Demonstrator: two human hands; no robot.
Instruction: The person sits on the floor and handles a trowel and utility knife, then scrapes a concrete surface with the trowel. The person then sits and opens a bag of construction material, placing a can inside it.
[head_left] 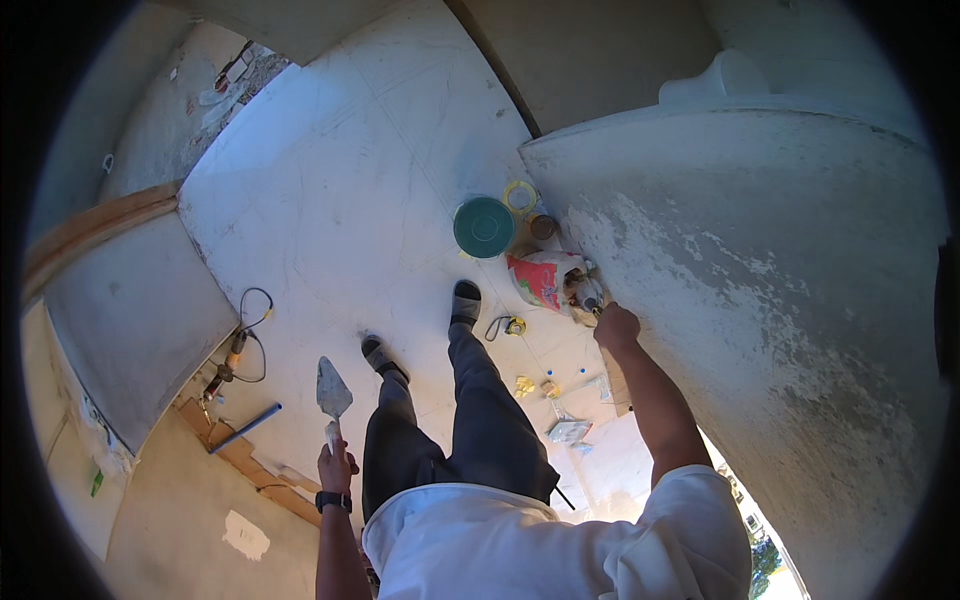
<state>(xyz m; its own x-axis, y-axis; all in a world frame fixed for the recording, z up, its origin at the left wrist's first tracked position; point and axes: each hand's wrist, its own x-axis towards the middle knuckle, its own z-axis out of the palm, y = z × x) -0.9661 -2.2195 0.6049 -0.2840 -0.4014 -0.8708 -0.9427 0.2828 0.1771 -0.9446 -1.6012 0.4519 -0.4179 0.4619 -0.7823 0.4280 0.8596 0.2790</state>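
On the pale flr [320,210] I see a green bucket [484,227], w/ a yellow ring [519,197] & sm. brown container [543,227] beside it; tape measure [515,326] apart; across the rm, orange pwr tool [236,352] nr a blue tube [246,428].

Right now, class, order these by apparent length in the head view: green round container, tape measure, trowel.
1. Trowel, though likely held nearer the camera
2. Green round container
3. Tape measure

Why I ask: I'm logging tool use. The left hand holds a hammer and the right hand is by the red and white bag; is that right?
The head view shows the left hand holding a trowel, not a hammer. The right hand is by the red and white bag.
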